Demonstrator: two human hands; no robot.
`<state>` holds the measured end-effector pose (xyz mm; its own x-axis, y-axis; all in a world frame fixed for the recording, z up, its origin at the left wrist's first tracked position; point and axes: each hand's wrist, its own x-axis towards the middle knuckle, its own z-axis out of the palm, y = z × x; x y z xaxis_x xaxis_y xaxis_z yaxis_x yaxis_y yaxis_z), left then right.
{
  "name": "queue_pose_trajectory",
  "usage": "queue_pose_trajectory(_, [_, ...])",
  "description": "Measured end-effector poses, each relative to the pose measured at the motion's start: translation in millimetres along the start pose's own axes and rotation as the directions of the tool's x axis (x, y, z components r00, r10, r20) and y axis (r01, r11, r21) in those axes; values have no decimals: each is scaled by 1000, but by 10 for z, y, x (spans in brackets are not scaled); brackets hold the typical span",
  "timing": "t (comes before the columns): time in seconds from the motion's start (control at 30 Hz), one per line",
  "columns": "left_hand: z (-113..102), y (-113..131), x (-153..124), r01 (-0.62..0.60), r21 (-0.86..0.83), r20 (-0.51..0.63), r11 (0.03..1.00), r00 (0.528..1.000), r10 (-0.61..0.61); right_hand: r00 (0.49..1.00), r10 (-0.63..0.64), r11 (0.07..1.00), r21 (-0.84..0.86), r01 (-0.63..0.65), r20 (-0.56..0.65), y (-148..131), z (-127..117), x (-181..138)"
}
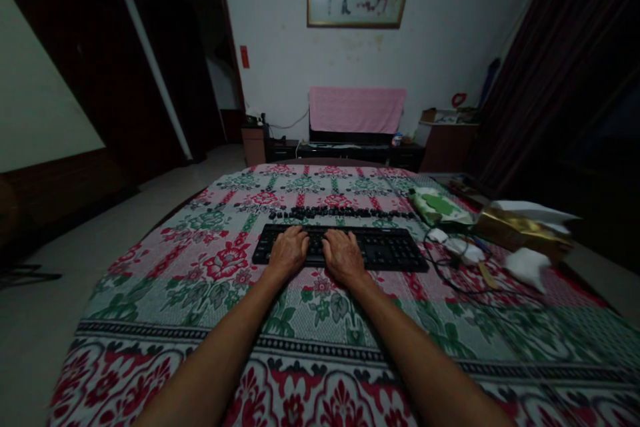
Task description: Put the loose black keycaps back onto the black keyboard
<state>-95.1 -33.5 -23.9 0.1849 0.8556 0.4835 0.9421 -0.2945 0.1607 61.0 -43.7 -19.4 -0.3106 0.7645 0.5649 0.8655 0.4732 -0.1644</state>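
A black keyboard (393, 250) lies flat on the patterned cloth in front of me. My left hand (289, 248) rests palm down on its left part, fingers stretched forward over the keys. On the middle of the board lies my right hand (343, 255), also palm down with its fingers extended. Neither hand grips anything. Just behind the keyboard runs a long, uneven row of small loose black pieces (345, 212) that look like keycaps. Parts of the keyboard under both hands are hidden.
A flowered tablecloth (215, 300) covers the table. At the right are a green-and-white packet (437, 205), a gold box (523, 230), crumpled white paper (527, 267) and a black cable (450, 283). A pink cloth (357, 109) hangs beyond the table by the far wall.
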Motion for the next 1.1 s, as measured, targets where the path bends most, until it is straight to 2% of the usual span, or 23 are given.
queue_pose_trajectory(0.17, [17, -30, 76, -1, -7, 40, 1000, 999, 1, 1000, -20, 1000, -7, 20, -8, 30, -3, 60])
queue_pose_trajectory(0.43, [15, -31, 108, -5, 5, 12, 1000, 1000, 5, 999, -48, 999, 9, 48, -16, 73, 33, 116])
queue_pose_trajectory(0.6, [14, -16, 158, 15, 11, 54, 1000, 998, -16, 999, -43, 999, 6, 43, 3, 100, 59, 142])
queue_pose_trajectory(0.77, [50, -35, 153, 4, 1, 8, 1000, 1000, -4, 997, -10, 1000, 0, 10, 81, 110, 20, 190])
queue_pose_trajectory(0.97, [65, -54, 143, 2, -22, 16, 1000, 1000, -2, 954, 61, 997, -69, -42, 294, 124, -30, 441])
queue_pose_trajectory(1.1, [60, -66, 130, -9, -43, -13, 999, 1000, 9, 955, 72, 996, -71, -54, 288, 162, 54, 614])
